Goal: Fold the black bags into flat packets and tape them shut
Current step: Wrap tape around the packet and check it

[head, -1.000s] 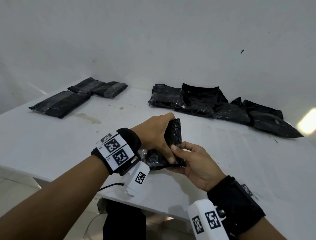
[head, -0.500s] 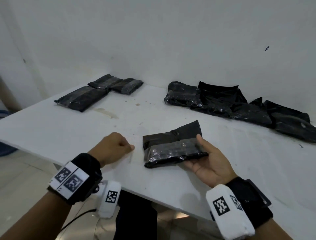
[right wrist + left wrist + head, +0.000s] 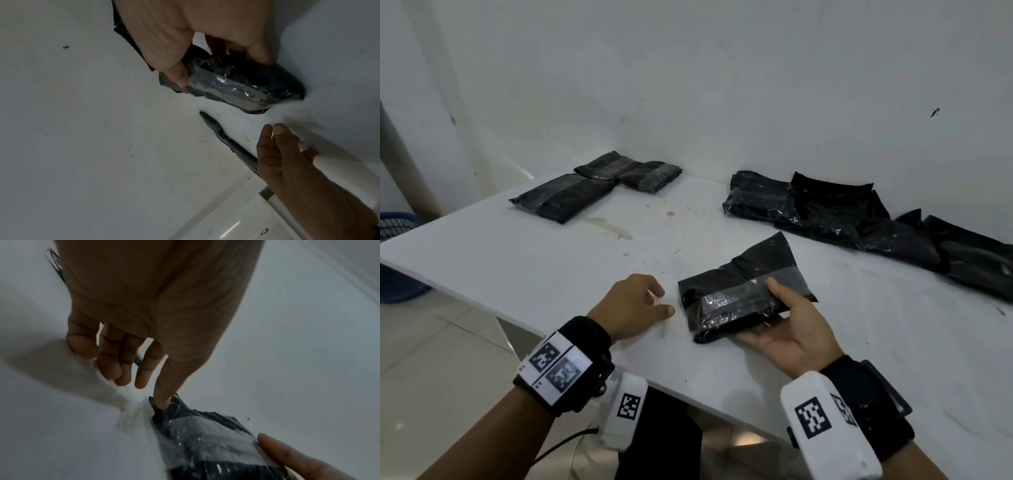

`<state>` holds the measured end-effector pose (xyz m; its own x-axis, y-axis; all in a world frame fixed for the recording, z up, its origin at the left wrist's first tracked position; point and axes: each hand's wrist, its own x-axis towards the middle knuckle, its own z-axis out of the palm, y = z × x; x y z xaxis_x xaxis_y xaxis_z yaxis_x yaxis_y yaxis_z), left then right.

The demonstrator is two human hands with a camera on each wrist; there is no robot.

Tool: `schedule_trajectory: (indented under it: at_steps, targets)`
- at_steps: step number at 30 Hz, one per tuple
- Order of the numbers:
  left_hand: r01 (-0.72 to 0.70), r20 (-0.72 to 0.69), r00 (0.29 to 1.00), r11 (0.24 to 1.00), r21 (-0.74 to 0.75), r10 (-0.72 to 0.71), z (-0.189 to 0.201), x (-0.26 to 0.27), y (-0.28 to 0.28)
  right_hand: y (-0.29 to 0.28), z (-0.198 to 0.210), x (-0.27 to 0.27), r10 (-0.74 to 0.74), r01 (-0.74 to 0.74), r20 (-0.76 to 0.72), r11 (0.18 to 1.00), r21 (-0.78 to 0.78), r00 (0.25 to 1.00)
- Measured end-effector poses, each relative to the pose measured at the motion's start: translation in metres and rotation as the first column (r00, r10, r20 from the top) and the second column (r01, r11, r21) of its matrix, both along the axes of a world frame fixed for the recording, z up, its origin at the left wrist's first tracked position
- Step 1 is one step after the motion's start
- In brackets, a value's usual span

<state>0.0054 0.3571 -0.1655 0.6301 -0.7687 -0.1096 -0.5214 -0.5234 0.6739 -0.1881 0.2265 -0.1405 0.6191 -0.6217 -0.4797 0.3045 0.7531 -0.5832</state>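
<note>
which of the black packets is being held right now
The packet at the table's near edge, gripped by the right hand; the others lie untouched near the wall.

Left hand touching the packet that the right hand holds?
Apart. Head view shows bare table between the left hand and the packet; right hand grips it.

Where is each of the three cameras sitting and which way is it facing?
Head: worn on the head, facing forward and down at the table; shows both forearms, left hand, right hand.
Left wrist: looks along the left hand's fingers toward the black packet.
Right wrist: looks along the right hand, thumb on the packet.
Shared: both wrist views show the packet and the opposite hand.
</note>
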Motion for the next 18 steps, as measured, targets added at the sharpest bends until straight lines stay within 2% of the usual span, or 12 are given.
schedule_trajectory:
  at_steps: [3,6,11,14,18]
  targets:
    - [-0.027,-0.01,1.0,0.999,-0.035,0.027,0.0,0.0,0.001,0.0,-0.002,0.002,0.036,-0.036,0.02,0.999,-0.008,0.999]
    - [-0.116,-0.045,0.993,0.978,-0.173,0.109,0.002,-0.001,0.003,-0.001,-0.004,0.001,0.037,-0.035,0.087,0.999,-0.021,0.996]
    - [-0.214,-0.028,0.972,0.837,-0.504,0.232,0.028,-0.014,0.005,-0.006,-0.002,-0.003,-0.005,0.021,0.238,0.998,-0.066,0.971]
    - [-0.18,-0.073,0.983,0.806,-0.564,0.169,0.048,-0.028,0.004,-0.01,0.003,-0.004,-0.041,0.071,0.31,0.994,-0.085,0.95]
    - [-0.151,-0.243,0.97,0.827,-0.542,0.018,0.059,-0.042,-0.004,-0.008,0.01,-0.004,-0.025,0.071,0.366,0.991,-0.112,0.93]
